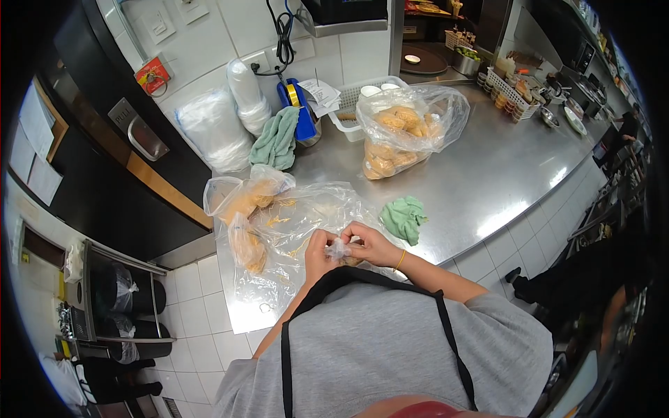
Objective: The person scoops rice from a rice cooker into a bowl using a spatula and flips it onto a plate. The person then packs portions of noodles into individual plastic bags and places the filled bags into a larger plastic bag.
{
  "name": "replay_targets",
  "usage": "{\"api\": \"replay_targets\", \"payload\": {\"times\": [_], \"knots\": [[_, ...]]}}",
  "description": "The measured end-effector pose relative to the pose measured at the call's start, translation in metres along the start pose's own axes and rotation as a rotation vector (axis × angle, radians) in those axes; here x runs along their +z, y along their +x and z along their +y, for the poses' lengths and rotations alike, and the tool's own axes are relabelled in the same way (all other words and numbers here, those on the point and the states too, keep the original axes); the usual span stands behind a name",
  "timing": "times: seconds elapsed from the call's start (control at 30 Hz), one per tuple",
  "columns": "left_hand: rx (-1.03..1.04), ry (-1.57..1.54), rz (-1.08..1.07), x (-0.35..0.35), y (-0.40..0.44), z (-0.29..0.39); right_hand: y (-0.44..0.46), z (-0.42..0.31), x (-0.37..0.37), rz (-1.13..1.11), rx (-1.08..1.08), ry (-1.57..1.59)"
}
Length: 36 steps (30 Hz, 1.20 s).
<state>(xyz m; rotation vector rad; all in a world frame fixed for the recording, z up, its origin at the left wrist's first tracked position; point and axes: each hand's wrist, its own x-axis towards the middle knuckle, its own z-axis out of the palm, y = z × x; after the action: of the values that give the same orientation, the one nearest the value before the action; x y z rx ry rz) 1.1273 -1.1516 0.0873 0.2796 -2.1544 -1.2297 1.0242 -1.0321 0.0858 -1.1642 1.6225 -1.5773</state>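
Close to my body at the counter's near edge, my left hand (pixel 320 256) and my right hand (pixel 374 245) pinch the gathered neck of a small transparent plastic bag (pixel 338 249). Its lower part is mostly hidden by my hands and apron; something yellowish-brown shows inside. Under them lies a large transparent plastic sheet or bag (pixel 324 202) strewn with thin yellow strands (pixel 277 221). To the left rest small plastic bags filled with orange-yellow food, one bag (pixel 244 202) above another bag (pixel 249 245). A crumpled green cloth (pixel 404 219) lies right of my right hand.
A big open bag (pixel 397 136) of several yellowish packets stands on the steel counter (pixel 474 181), beside a white basket (pixel 346 125). Rolls of plastic bags (pixel 212 132), a green towel (pixel 277 139) and a blue tape dispenser (pixel 304 124) line the wall. Other people stand at far left and right.
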Motion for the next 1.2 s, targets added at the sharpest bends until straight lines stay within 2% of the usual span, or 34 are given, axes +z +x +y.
{"api": "replay_targets", "payload": {"times": [0.13, 0.2, 0.33, 0.4, 0.53, 0.6, 0.7, 0.83, 0.93, 1.0, 1.13, 1.2], "knots": [[-0.048, -0.034, 0.005, 0.003, 0.003, -0.011, 0.002, 0.006, 0.008, 0.115, 0.003, -0.025], [-0.051, -0.013, 0.016, 0.003, 0.006, -0.008, 0.004, -0.002, 0.010, 0.194, -0.100, -0.122], [-0.105, -0.041, -0.037, 0.004, 0.007, -0.005, 0.005, -0.013, 0.000, 0.135, -0.142, -0.296], [-0.270, -0.318, -0.098, 0.008, 0.005, -0.020, 0.007, -0.012, -0.001, 0.136, -0.192, -0.448], [-0.300, -0.482, -0.117, 0.007, 0.001, -0.024, 0.008, -0.014, -0.003, 0.147, -0.196, -0.481], [-0.419, -0.728, -0.183, 0.006, 0.000, -0.021, 0.008, -0.009, -0.003, 0.174, -0.238, -0.510], [-0.346, -0.728, -0.225, 0.008, -0.004, -0.042, 0.006, -0.005, -0.001, 0.138, -0.205, -0.479], [-0.399, -0.742, -0.196, 0.010, -0.006, -0.042, 0.004, -0.010, -0.004, 0.095, -0.238, -0.453], [-0.381, -0.725, -0.163, 0.013, -0.007, -0.039, 0.001, -0.017, -0.004, 0.094, -0.167, -0.324], [-0.280, -0.628, -0.155, 0.014, -0.008, -0.037, 0.001, -0.021, -0.005, 0.085, -0.137, -0.308], [-0.298, -0.581, -0.105, 0.016, -0.011, -0.029, 0.001, -0.015, -0.001, 0.087, -0.194, -0.288], [-0.287, -0.519, -0.058, 0.019, -0.014, -0.038, 0.001, -0.013, -0.001, 0.005, -0.147, -0.263]]}}
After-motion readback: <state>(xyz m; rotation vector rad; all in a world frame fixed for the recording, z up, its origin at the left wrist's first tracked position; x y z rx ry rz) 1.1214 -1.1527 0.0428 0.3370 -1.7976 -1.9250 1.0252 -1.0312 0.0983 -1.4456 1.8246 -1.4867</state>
